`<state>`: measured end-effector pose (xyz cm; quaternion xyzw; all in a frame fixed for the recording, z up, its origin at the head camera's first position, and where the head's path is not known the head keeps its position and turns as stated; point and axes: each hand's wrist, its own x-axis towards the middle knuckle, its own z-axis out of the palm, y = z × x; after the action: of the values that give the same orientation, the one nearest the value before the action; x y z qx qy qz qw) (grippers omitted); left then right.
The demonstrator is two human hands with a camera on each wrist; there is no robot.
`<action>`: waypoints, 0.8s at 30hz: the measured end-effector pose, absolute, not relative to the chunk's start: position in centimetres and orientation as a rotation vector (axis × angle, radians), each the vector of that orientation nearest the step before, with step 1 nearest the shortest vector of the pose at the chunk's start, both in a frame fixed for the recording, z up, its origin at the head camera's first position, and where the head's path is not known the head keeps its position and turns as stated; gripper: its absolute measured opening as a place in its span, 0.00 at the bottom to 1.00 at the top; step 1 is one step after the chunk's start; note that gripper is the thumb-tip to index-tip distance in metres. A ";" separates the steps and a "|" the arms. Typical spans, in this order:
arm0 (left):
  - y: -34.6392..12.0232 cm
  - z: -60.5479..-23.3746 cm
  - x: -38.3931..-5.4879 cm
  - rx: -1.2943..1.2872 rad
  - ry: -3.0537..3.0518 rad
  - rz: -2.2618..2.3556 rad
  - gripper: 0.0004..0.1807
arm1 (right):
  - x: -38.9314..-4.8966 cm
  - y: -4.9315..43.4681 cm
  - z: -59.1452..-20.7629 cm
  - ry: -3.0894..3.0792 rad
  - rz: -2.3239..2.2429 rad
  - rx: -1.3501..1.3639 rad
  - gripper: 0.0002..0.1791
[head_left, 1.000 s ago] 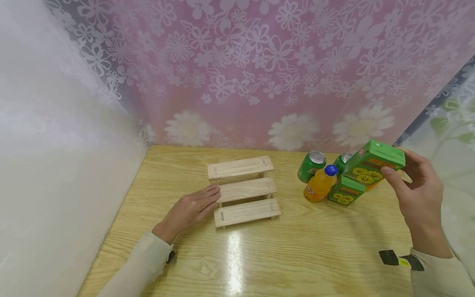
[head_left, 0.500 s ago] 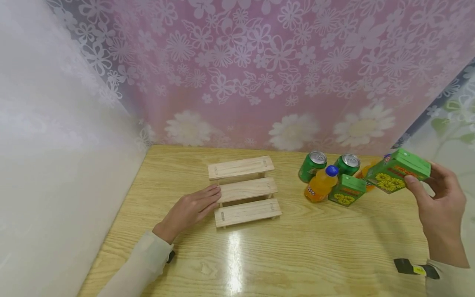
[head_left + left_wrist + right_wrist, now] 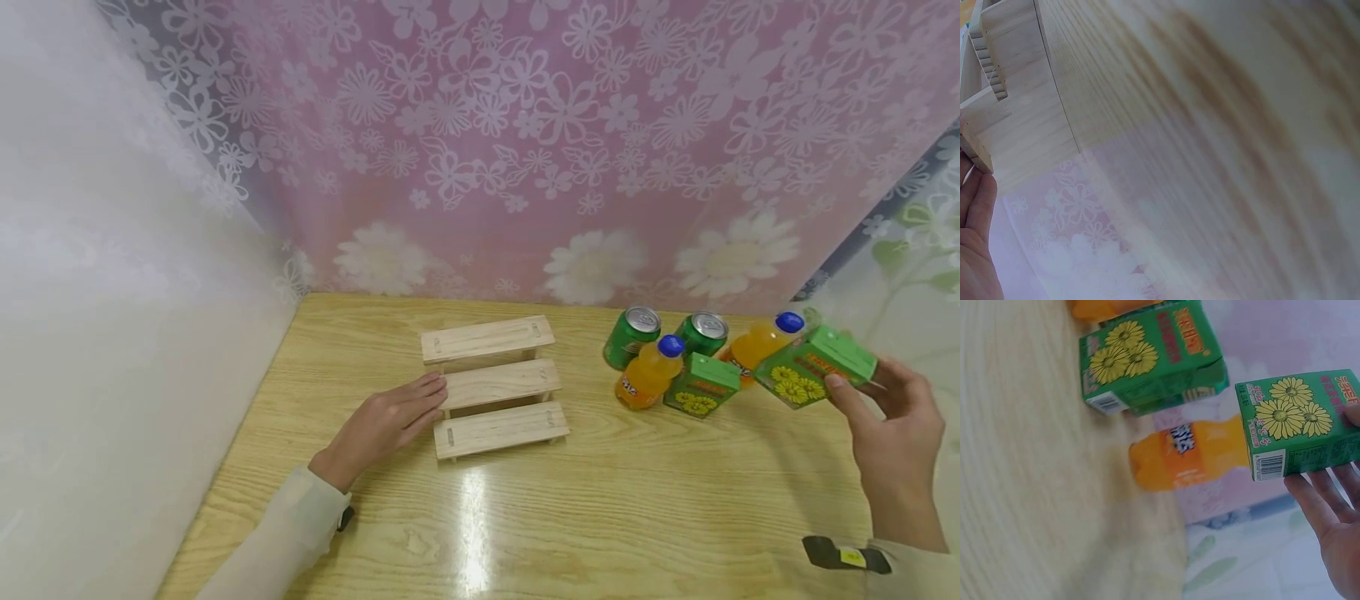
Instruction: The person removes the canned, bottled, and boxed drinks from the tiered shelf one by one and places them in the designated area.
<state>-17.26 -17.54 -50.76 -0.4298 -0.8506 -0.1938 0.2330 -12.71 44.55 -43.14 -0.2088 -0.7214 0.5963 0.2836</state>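
My right hand [image 3: 897, 421] grips a green drink carton [image 3: 816, 367] with yellow flowers, thumb on the front face and fingers behind. The carton is tilted, held up off the table at the far right. In the right wrist view an orange soda bottle [image 3: 1188, 453] stands behind it, its top hidden by the carton. A second green drink carton [image 3: 701, 385] stands just to the left. My left hand [image 3: 386, 419] lies with outstretched fingers against the left end of a small three-step wooden rack [image 3: 501, 383], at its middle step; the left wrist view shows the fingertips at the plank's edge.
Two green cans [image 3: 632, 337] stand at the back right, near the pink flowered curtain [image 3: 480, 167]. In front of them is another orange soda bottle [image 3: 649, 373] with a blue cap. The wood-grain table [image 3: 600, 508] reaches to white side walls.
The right hand has carried the carton to the right and slightly down, away from the other drinks, uncovering a can and the rear orange bottle. The left hand and rack stay put.
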 end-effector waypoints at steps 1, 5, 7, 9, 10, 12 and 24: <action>-17.5 -50.8 -17.3 -1.180 -2.339 -0.534 0.25 | -12.7 44.7 -43.3 -1.897 1.641 -0.571 0.30; -17.5 -50.8 -17.3 -1.179 -2.339 -0.534 0.25 | -12.7 45.3 -44.4 -1.816 1.745 -0.576 0.30; -17.4 -50.8 -17.3 -1.178 -2.332 -0.526 0.26 | -12.7 45.6 -45.1 -1.845 1.751 -0.550 0.29; -17.4 -50.9 -17.3 -1.182 -2.319 -0.517 0.27 | -12.6 46.1 -45.7 -1.920 1.723 -0.520 0.29; -17.4 -50.9 -17.4 -1.184 -2.314 -0.515 0.27 | -12.6 46.3 -46.0 -1.953 1.716 -0.502 0.29; -17.4 -51.0 -17.4 -1.188 -2.303 -0.509 0.28 | -12.5 46.7 -46.7 -2.018 1.693 -0.475 0.29; -17.4 -50.9 -17.4 -1.179 -2.313 -0.501 0.28 | -12.3 48.1 -49.8 -2.110 1.758 -0.357 0.29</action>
<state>-17.37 -17.38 -50.93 -0.4323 -0.8478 -0.1837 0.2463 -12.33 48.15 -49.78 -0.1268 -0.7487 0.6238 0.1852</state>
